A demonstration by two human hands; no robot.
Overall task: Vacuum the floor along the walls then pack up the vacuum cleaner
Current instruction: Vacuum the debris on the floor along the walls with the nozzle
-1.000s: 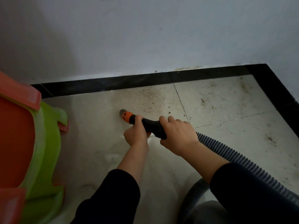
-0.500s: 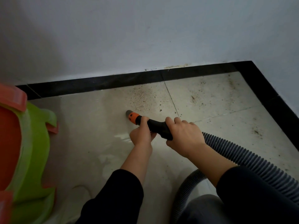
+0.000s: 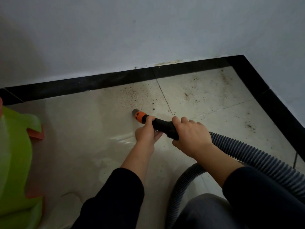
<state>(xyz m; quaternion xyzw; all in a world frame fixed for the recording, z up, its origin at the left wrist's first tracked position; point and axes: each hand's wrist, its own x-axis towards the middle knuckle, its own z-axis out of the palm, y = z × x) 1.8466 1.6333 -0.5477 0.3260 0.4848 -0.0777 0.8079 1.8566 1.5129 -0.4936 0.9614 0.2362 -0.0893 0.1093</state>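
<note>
While its grey tip met the pale tiled floor point(image 3: 82, 129), the black vacuum nozzle with an orange collar point(image 3: 162, 125) lay slanted in both hands. The left hand point(image 3: 145, 135) closed its grip just behind the collar; the right hand point(image 3: 191, 138) gripped the rear end, where the grey ribbed hose point(image 3: 247, 156) trailed off behind it. Ahead of the grip, brown crumbs point(image 3: 132, 96) speckled the tile up to the black skirting point(image 3: 82, 85). Well left of the grip stood a green and orange plastic stool point(image 3: 14, 146).
</note>
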